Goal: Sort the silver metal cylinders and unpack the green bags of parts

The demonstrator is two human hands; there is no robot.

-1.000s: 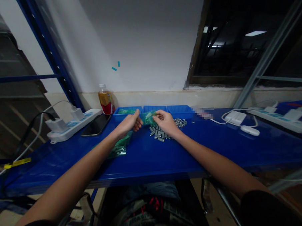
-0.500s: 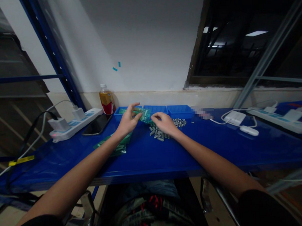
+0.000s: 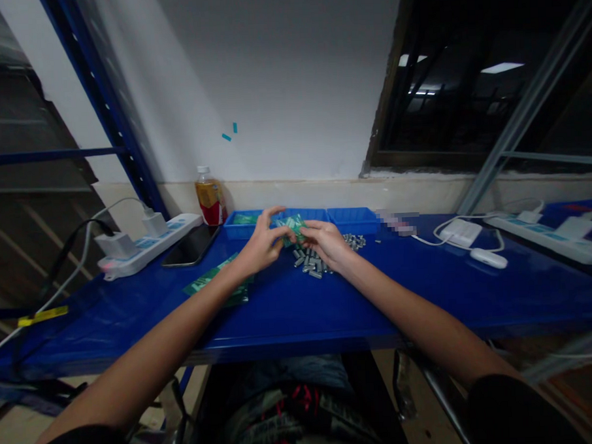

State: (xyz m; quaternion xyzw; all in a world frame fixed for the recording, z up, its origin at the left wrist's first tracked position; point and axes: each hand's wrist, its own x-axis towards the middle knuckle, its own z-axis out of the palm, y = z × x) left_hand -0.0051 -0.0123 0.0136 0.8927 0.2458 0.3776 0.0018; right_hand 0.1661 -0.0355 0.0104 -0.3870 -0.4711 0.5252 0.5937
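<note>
Between my two hands is a crumpled green plastic bag (image 3: 292, 226), held above the table. My left hand (image 3: 266, 241) grips its left side, thumb and fingers around the edge. On the right side, my right hand (image 3: 326, 241) pinches the same bag. Small silver metal cylinders (image 3: 313, 266) lie in a pile beneath and beside my right hand, partly covered by it. More green printed bags (image 3: 215, 278) lie flat on the table near my left forearm. What the held bag contains is too small to tell.
Blue bins (image 3: 353, 219) stand in a row along the wall, the left one with green bags in it. At the left are a bottle (image 3: 209, 198), a phone (image 3: 191, 246) and a power strip (image 3: 150, 247). White chargers and cables (image 3: 460, 231) lie at the right.
My left hand and the green bag have moved slightly right. My right hand has turned and now has its fingers on the bag's right side.
</note>
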